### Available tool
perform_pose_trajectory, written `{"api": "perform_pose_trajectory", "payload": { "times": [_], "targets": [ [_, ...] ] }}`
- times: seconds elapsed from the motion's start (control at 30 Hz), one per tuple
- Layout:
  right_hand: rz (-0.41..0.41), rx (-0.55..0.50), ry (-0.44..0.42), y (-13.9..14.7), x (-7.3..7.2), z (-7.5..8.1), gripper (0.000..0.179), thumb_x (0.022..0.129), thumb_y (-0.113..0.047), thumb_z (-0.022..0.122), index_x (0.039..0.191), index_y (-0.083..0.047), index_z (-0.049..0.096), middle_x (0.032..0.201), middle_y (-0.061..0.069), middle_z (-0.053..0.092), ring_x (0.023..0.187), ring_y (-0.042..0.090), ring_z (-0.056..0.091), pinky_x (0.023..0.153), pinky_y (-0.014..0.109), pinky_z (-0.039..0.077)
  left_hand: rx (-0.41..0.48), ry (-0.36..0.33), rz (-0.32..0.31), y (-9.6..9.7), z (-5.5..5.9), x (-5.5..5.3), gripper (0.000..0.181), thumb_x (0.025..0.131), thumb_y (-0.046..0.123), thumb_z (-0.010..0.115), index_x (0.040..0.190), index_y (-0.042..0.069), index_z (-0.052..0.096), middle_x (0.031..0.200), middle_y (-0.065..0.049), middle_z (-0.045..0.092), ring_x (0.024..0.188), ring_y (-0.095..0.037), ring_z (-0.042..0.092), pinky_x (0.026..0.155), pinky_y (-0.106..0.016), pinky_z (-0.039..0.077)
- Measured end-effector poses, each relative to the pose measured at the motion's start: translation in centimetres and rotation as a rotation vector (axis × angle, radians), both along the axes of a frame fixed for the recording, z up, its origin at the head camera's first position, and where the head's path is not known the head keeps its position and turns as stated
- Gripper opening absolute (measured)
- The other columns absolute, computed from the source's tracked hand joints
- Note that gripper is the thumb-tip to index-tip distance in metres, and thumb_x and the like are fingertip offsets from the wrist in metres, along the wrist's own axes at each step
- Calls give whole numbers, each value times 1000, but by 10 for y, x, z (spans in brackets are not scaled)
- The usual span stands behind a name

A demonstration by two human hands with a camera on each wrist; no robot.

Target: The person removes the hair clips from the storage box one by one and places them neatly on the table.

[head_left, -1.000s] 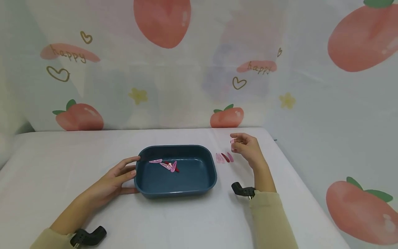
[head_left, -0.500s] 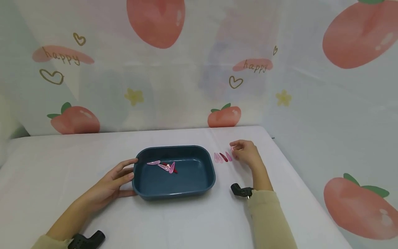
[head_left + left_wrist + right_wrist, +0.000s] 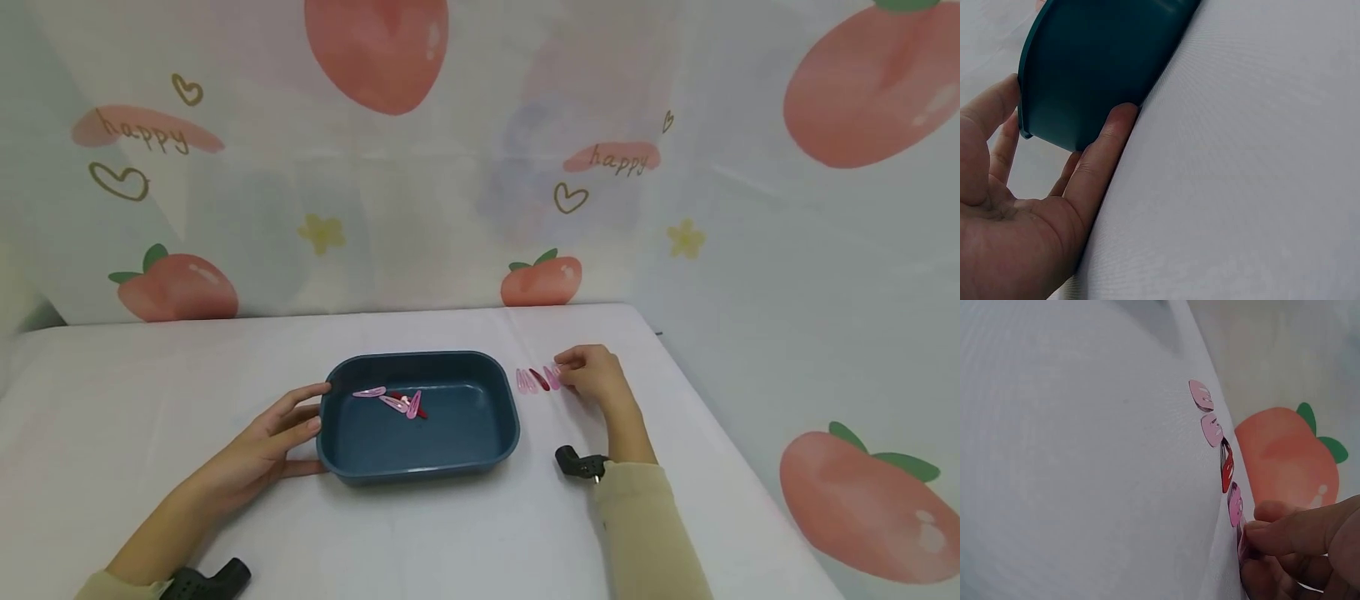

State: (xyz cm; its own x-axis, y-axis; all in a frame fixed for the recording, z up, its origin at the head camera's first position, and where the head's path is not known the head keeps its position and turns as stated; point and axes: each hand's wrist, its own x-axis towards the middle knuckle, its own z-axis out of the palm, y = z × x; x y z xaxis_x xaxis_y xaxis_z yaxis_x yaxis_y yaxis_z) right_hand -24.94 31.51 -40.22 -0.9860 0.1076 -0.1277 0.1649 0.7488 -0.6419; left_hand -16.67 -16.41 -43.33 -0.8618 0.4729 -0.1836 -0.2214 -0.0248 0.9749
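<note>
My right hand (image 3: pixel 596 377) is lowered to the table and pinches a pink snap hair clip (image 3: pixel 1244 545) between thumb and fingers, at the right end of a row. That row holds a red hair clip (image 3: pixel 1227 467) and several pink ones, including the pale pink hair clip (image 3: pixel 1200 395) at its far end. My left hand (image 3: pixel 273 442) rests against the left side of a dark blue tray (image 3: pixel 465 433), fingers mostly straight on its rim and outer wall. Inside the tray lie several loose hair clips, among them a pink one (image 3: pixel 370 392) and a partly covered red one (image 3: pixel 423 412).
A white cloth covers the table (image 3: pixel 420 542). Behind it and on the right hangs a curtain (image 3: pixel 442 208) printed with peaches. Black wrist cameras sit on both sleeves, the right camera (image 3: pixel 577 462) just below my right hand.
My right hand has come down with the pink hair clip to the right end of the row. My left hand stays at the tray; the head view has shifted slightly.
</note>
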Motion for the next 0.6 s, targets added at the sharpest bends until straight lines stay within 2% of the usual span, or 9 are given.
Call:
{"api": "perform_pose_trajectory", "payload": {
  "times": [0.17,0.27,0.43,0.6],
  "targets": [
    [-2,51,5,-3,0,3,29,92,-4,65,120,-6,70,104,14,70,87,24,62,76,33,51,-1,4,9,0,0,0,55,105,20,51,155,25,29,159,-17,22,136,-36,40,94,-55,54],
    [1,40,17,-4,1,6,31,93,-6,64,123,-6,68,107,15,68,90,26,61,77,33,52,3,-1,12,1,0,0,55,105,19,51,155,26,29,159,-16,23,138,-38,37,94,-55,54],
    [37,-43,79,-11,1,18,32,95,-11,62,127,-7,66,112,15,67,100,28,61,79,32,56,14,-6,10,3,1,-3,55,105,21,53,155,26,30,159,-16,22,140,-40,35,95,-55,54],
    [157,-198,178,-41,5,28,30,96,-13,66,125,-7,67,111,14,69,98,27,66,77,26,58,17,-14,14,1,2,-2,56,105,20,53,155,24,30,158,-19,22,138,-40,36,95,-55,54]
  ]
}}
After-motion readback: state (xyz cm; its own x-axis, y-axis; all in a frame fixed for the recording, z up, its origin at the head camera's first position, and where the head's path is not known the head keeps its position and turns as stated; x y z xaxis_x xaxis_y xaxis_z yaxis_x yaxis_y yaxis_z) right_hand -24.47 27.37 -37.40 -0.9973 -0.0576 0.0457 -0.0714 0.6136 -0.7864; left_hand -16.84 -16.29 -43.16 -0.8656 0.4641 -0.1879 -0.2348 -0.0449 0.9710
